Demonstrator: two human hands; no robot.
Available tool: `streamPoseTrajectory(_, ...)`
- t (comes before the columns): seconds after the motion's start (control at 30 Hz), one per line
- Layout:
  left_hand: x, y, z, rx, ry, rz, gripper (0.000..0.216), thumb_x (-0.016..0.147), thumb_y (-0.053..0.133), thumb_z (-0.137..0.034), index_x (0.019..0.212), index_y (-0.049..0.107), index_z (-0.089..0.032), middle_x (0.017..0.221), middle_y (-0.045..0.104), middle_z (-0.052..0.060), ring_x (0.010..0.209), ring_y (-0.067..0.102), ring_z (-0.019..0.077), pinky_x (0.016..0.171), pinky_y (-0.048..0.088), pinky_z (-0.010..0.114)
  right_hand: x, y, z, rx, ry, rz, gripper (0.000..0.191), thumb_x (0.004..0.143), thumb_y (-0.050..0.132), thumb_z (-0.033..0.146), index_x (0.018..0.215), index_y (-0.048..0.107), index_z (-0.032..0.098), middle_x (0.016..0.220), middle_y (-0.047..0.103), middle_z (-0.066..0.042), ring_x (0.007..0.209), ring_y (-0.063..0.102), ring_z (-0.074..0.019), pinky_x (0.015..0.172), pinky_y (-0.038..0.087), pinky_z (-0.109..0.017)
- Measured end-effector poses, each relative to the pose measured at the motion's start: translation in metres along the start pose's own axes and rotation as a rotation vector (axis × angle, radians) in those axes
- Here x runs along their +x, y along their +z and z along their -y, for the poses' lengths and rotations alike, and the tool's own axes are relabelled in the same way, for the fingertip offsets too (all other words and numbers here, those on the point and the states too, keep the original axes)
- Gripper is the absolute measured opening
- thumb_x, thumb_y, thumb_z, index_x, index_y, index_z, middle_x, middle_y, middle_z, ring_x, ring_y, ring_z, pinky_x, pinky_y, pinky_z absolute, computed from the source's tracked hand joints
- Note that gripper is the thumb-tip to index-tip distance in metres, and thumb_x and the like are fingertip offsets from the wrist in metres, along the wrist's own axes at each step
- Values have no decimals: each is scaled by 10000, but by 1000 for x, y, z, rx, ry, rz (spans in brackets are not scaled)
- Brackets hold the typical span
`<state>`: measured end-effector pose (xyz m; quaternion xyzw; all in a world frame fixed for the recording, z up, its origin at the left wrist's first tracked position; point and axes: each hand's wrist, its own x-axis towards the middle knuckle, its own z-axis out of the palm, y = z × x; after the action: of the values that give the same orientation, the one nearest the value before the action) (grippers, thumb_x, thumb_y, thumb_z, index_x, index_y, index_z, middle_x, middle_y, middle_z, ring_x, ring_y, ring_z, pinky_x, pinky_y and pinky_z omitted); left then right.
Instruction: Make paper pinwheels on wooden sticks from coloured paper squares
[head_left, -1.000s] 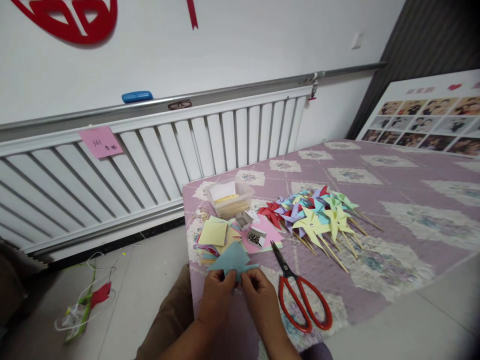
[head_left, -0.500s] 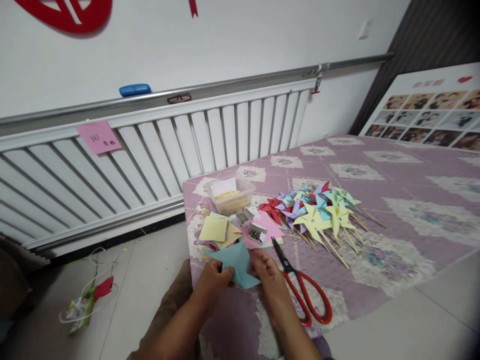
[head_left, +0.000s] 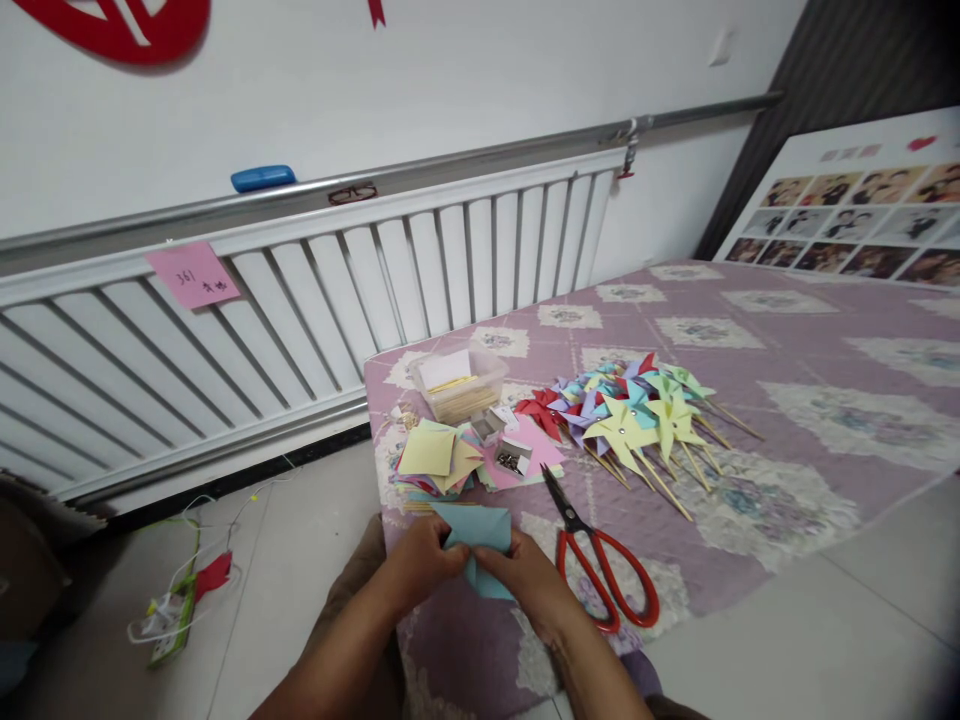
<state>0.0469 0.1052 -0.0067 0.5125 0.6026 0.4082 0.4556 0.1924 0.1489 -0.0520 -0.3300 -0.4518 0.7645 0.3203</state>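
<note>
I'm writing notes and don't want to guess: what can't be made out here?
In the head view:
Light-blue paper: its gripped parts, hidden by left hand and right hand.
Pinwheels: their exact number, since they overlap.
Red wall decoration: its top, cut off by the upper edge.
Metal bits in the box: exact shape, too small.

Light-blue paper (head_left: 486, 524), held up over the near end of the purple tablecloth (head_left: 457, 650), pinched from both sides! The broad upper part faces up, one sharp corner juts out left, a flap pokes out below, and the middle's hidden behind the grip.
</note>
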Motion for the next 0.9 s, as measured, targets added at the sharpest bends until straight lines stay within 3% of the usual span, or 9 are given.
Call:
streamPoseTrajectory(0.13, -1, 1, -2, 71, 14, 4, 149, 614, 489, -93, 532, 581, -177, 552, 550, -40, 534, 423, 104, 533, 329, 219, 0, 4, -1, -26, -39, -39, 339, 640, 714, 244, 973, 746, 188, 840, 769, -44, 721, 666, -215, 685, 501, -336)
streamPoseTrajectory(0.27, 0, 4, 2, 23, -67, -43, 144, 622, 536, -105, 501, 523, -181, 495, 478, -56, 485, 382, 86, 500, 305, 216, -2, 4, 0, -99, -61, -60, 272, 664, 670, 202, 924, 750, 192, 774, 759, -20, 723, 664, -218, 665, 505, -324)
streamPoseTrajectory(0.37, 1, 8, 8, -217, -180, -49, 83, 665, 645, -240, 664, 601, -168, 559, 525, -46, 503, 443, 91, 511, 345, 214, -2, 3, -2, -68, -70, -142, 236, 669, 683, 218, 894, 748, 190, 792, 763, -24, 700, 666, -217, 666, 506, -329)
streamPoseTrajectory(0.47, 1, 15, 18, -533, -241, -85, 344, 643, 734, -405, 879, 637, -176, 699, 603, -20, 581, 527, 98, 557, 391, 214, 0, 2, -6, 84, -83, -209, 260, 690, 703, 275, 937, 729, 195, 844, 770, -44, 737, 683, -233, 695, 514, -348)
streamPoseTrajectory(0.57, 1, 26, 34, -675, -246, -132, 514, 554, 800, -474, 953, 647, -187, 766, 646, 2, 646, 582, 121, 557, 393, 210, 3, -1, -10, 194, -97, -232, 308, 712, 698, 331, 978, 703, 175, 864, 770, -74, 776, 699, -256, 740, 528, -383)
streamPoseTrajectory(0.63, 3, 35, 45, -666, -235, -130, 551, 504, 830, -468, 936, 669, -165, 802, 670, 26, 683, 599, 143, 568, 406, 221, 5, -2, -11, 245, -102, -238, 330, 708, 705, 337, 987, 694, 161, 870, 770, -87, 789, 707, -266, 765, 532, -396)
streamPoseTrajectory(0.73, 9, 46, 52, -626, -199, -172, 481, 562, 807, -443, 908, 692, -131, 769, 689, 44, 685, 605, 158, 619, 440, 251, 6, -3, -13, 292, -114, -216, 314, 719, 705, 328, 989, 691, 169, 860, 770, -83, 818, 710, -274, 771, 536, -394)
streamPoseTrajectory(0.9, 17, 52, 40, -582, -147, -338, 528, 565, 796, -393, 1016, 695, -138, 889, 736, 90, 815, 657, 237, 728, 493, 315, 4, 1, -14, 325, -135, -182, 299, 757, 687, 317, 1036, 678, 211, 954, 763, -75, 889, 700, -277, 780, 529, -398)
